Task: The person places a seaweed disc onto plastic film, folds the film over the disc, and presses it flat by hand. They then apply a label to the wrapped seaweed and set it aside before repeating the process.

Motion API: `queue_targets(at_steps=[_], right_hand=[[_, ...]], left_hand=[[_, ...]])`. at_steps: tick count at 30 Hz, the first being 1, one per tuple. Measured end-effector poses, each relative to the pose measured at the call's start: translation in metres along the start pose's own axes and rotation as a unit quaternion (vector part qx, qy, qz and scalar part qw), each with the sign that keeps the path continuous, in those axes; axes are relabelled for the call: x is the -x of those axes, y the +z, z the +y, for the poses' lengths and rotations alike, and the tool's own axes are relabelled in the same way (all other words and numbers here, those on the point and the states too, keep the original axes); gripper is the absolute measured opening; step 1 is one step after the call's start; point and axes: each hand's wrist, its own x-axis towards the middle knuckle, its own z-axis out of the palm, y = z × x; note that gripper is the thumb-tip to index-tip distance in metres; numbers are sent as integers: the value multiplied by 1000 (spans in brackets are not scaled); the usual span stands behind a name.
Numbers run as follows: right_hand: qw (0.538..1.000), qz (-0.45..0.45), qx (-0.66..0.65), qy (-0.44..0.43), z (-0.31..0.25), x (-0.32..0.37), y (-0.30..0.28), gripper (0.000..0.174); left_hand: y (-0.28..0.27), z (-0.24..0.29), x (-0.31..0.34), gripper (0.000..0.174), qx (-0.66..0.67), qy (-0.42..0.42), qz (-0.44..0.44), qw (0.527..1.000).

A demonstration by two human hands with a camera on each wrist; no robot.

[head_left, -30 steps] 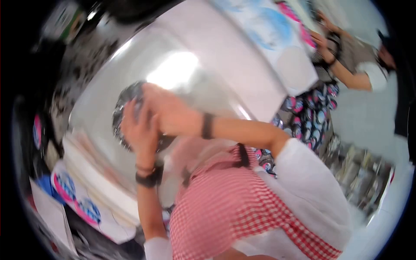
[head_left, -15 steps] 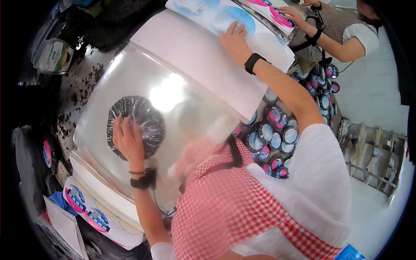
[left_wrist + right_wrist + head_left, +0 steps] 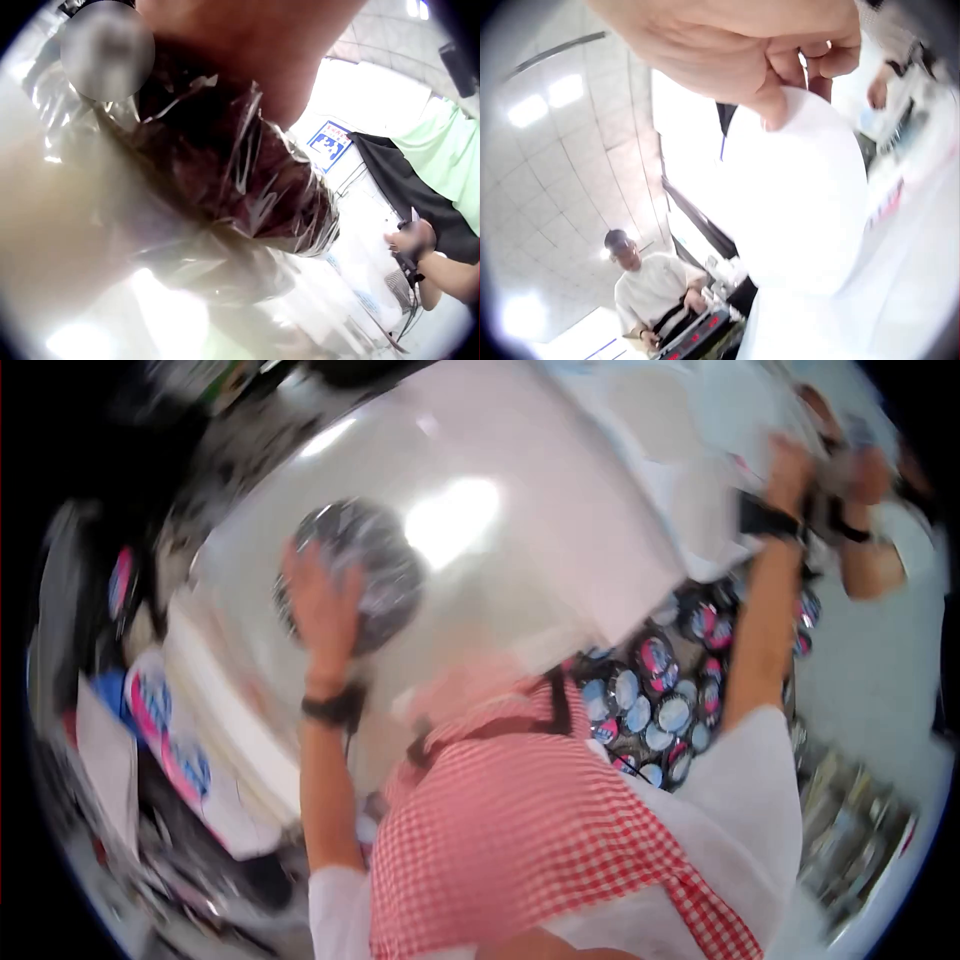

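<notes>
We see the left hand [image 3: 322,600] released, its fingers extended and laid over the round film-wrapped pack [image 3: 385,580]. The pack is dark under its shiny, creased wrap and lies on the glossy work surface [image 3: 490,600], left of a bright glare patch. Our right hand [image 3: 788,472] is out at the far right; the right wrist view shows its thumb and fingers pinching a round white piece [image 3: 802,195] near its edge.

A broad pale sheet [image 3: 600,520] covers the right part of the surface. Beside it, below, sits a crowd of small round packs [image 3: 655,705] with blue, white and pink tops. Beyond them lie pale floor [image 3: 850,650] and a blurred rack [image 3: 850,820].

Around the room we make out a tiled ceiling [image 3: 570,172] with bright lights, 1 person in a cap [image 3: 656,289], and a blue-framed sign [image 3: 328,146] near green cloth [image 3: 446,154].
</notes>
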Motion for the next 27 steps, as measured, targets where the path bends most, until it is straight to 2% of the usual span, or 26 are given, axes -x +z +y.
queue_targets(at_steps=[1, 2, 4, 5, 6, 7, 8, 10, 12, 14, 15, 17, 18, 20, 22, 24, 27], right_hand=[[999, 34, -39, -5, -1, 4, -17, 33], [993, 61, -98, -17, -19, 17, -28, 36], [966, 70, -238, -72, -90, 60, -32, 41], [946, 41, -303, -108, -138, 92, -21, 44], [927, 7, -345, -146, -181, 122, -10, 47], [908, -34, -374, -186, -221, 150, 6, 51], [889, -78, -387, -234, -257, 176, 27, 54], [862, -132, -364, -328, -309, 211, 75, 61], [863, -144, -273, -399, -324, 225, 116, 63], [851, -161, -233, -442, -325, 232, 135, 67], [844, -171, -214, -462, -325, 232, 139, 69], [843, -181, -169, -477, -326, 232, 142, 54], [843, -186, -146, -483, -325, 234, 141, 50], [838, -231, -159, -467, -332, 230, 126, 51], [835, -259, -152, -462, -340, 221, 116, 54], [833, -274, -122, -465, -344, 210, 119, 57], [844, -182, -290, -413, -371, 211, 160, 53]], left_hand=[[-1, -1, 0, 54, 27, 26, 21, 999], [0, 0, 0, 51, 14, 9, 21, 1000], [-5, 5, 0, 46, -22, -8, 60, 998], [-8, 10, 1, 44, 4, -21, 19, 1000], [-5, 7, 1, 43, 14, -6, 20, 1000], [-6, 16, 2, 41, -45, -22, 21, 999], [-8, 26, 3, 40, -102, -37, 23, 994], [-3, 32, 6, 39, -93, -63, 43, 993], [12, 19, 17, 37, -40, -70, 38, 996], [11, 21, 20, 33, 149, -104, 58, 982], [14, 19, 23, 32, 167, -117, 50, 978], [21, 18, 32, 38, 242, -139, 47, 959], [24, 18, 36, 41, 279, -151, 44, 947], [31, 17, 40, 42, 403, -224, 73, 884], [30, 17, 38, 43, 426, -218, 91, 873], [21, 17, 32, 43, 365, -146, 92, 915], [17, 15, 31, 43, 293, -85, 102, 947]])
